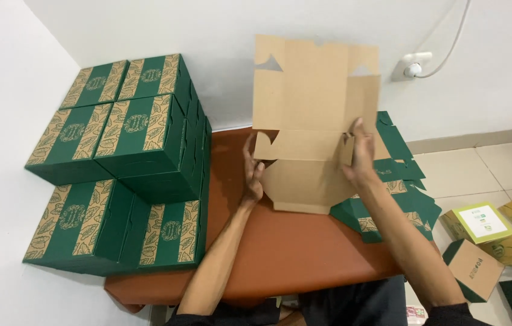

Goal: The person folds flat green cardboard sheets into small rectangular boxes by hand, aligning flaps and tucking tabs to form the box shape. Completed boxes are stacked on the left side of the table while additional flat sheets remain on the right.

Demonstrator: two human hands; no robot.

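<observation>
Head view, left hand point(253, 176) and right hand point(360, 154) gripping flat brown cardboard box blank point(313, 115) over orange counter point(286, 241), stacked green patterned boxes point(129, 157) at its left edge

Bright, even indoor light from overhead; no glare. Soft, short shadows under the stacked dark green cardboard boxes with tan leaf bands point(117, 169), faint ones right of that stack. Sharp near the stack, slightly soft farther right. Mild wide-angle bending toward the edges
</observation>
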